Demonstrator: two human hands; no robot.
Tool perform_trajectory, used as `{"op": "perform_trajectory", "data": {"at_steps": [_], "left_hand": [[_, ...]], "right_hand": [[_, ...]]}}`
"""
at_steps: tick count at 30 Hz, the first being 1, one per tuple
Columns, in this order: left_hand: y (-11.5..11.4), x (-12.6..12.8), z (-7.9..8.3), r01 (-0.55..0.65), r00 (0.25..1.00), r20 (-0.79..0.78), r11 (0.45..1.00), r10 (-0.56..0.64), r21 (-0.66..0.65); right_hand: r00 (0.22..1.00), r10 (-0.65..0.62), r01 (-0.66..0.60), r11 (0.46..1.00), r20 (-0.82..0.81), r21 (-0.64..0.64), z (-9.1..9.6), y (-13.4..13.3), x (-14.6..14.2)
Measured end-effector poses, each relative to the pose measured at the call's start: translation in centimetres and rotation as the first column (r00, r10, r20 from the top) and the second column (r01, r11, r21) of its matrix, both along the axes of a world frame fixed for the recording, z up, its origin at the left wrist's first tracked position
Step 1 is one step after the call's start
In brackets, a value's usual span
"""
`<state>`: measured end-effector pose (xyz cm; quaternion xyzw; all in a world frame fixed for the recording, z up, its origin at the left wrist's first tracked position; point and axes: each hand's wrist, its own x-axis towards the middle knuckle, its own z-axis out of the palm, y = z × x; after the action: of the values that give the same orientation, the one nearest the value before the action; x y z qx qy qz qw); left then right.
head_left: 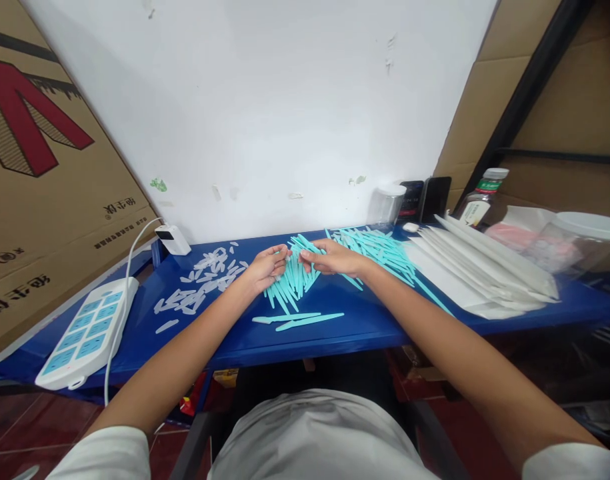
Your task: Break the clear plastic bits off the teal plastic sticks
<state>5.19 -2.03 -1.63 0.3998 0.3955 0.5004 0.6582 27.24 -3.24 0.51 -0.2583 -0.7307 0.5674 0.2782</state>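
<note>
A pile of thin turquoise sticks (pixel 291 287), shaped like eyebrow razors, lies on the blue table between my hands. My left hand (pixel 271 265) is over the pile's left side, fingers curled and pinched; what they hold is too small to make out. From the right, my right hand (pixel 329 259) closes around turquoise razors, whose ends stick out past its fingers. Two loose razors (pixel 309 321) rest nearer the table's front edge. More razors (pixel 377 250) are heaped beyond my right wrist. Small clear plastic covers (pixel 197 283) are scattered left of my left hand.
A white power strip (pixel 87 333) and a small white device (pixel 173 240) with a cable stand at the left. White packets (pixel 485 273) are stacked at the right, near a lidded jar (pixel 389 207), phones (pixel 436 199) and a bottle (pixel 479 200). A white wall (pixel 285 120) borders the back.
</note>
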Motion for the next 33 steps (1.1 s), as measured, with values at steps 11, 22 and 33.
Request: {"op": "perform_trajectory", "data": {"at_steps": [11,22,33], "left_hand": [[-1.4,1.4,-0.6,0.085,0.985,-0.159,0.985,-0.061,0.149],[-1.8,2.0,-1.5,0.297,0.949,-0.113,0.955,-0.294,0.012],[-0.8,0.2,0.3,0.282,0.946,0.204,0.951,-0.254,-0.125]], "right_hand": [[0.998,-0.065,0.065,0.997,0.000,0.034,-0.8,0.0,-0.4],[0.996,-0.078,0.078,0.997,-0.048,0.001,-0.4,-0.2,-0.6],[0.965,-0.254,0.255,0.967,-0.060,0.005,-0.3,0.5,-0.3]]}}
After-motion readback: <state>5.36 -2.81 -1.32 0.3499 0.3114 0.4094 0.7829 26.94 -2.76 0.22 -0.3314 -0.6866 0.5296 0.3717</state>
